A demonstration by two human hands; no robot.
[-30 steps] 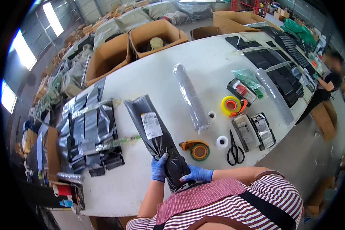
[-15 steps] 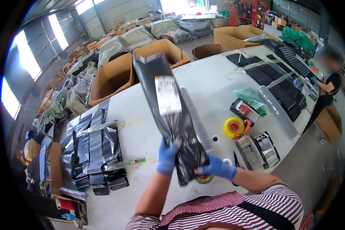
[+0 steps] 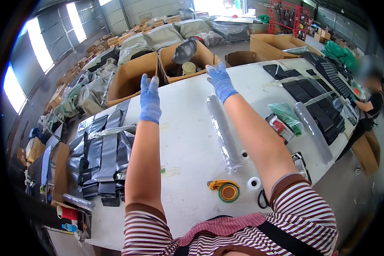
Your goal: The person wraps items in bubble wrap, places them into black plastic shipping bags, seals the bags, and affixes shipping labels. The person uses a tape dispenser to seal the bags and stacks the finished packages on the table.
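Observation:
Both my arms reach forward over the white table (image 3: 183,141) in blue gloves. My left hand (image 3: 150,99) is open, its fingers pointing up near the table's far edge, with nothing in it. My right hand (image 3: 221,82) is likewise open and bare of any object, just above the far edge. Beyond and between them, a blurred black plastic package (image 3: 184,52) shows at the opening of a large brown carton (image 3: 166,78); whether it is in the air or touching the carton I cannot tell. Inside that carton lies a pale yellowish round thing (image 3: 188,68).
Black plastic bags (image 3: 109,158) lie taped at left. A bubble-wrap roll (image 3: 223,132), a tape dispenser (image 3: 228,192) and black-handled scissors (image 3: 263,199) are on the table. Another carton (image 3: 130,79) adjoins at left. A person (image 3: 367,98) stands at the far right.
The black package has left my hands and is now away over the far carton. Both hands have moved forward and opened. The view has shifted slightly.

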